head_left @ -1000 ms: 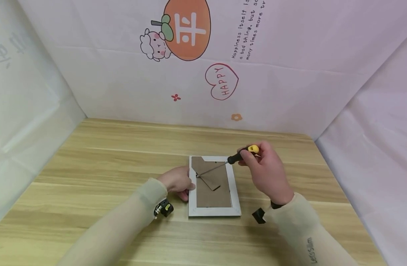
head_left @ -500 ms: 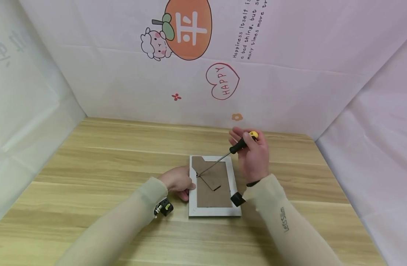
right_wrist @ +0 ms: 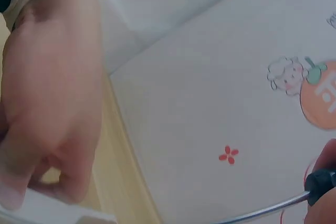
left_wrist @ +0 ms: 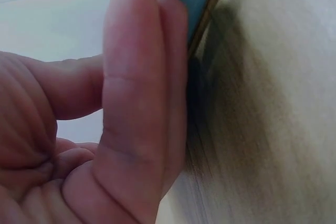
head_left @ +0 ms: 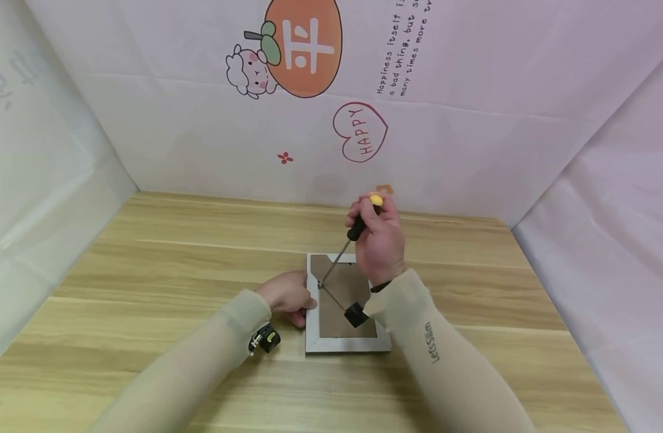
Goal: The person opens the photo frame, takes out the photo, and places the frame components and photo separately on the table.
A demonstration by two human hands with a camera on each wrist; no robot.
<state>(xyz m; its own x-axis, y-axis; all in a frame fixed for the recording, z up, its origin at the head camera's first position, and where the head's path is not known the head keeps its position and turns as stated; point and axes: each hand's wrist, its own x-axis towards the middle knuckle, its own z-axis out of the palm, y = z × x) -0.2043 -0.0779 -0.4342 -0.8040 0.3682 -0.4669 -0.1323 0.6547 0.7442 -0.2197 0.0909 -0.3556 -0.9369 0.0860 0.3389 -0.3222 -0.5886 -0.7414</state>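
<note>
A white picture frame [head_left: 344,344] lies face down on the wooden table, its brown backing board [head_left: 336,325] upward. My left hand [head_left: 289,293] grips the frame's left side, thumb on top; the left wrist view shows its fingers [left_wrist: 134,87] against the frame's edge. In my right hand [head_left: 382,243] is a screwdriver [head_left: 357,229] with a black and yellow handle, held tilted above the board. Its tip meets the inner left edge of the frame by a small dark fitting. The right wrist and its camera cover part of the board and the frame's right side.
The wooden table [head_left: 201,240] spreads around the frame. White printed cloth [head_left: 201,138] hangs behind it, and more cloth closes off the left and right sides. A small black camera [head_left: 266,338] is strapped at the left wrist.
My right hand has swung left and away from me, tilting the screwdriver more steeply while its tip stays at the same spot. The left hand and frame have stayed in place.
</note>
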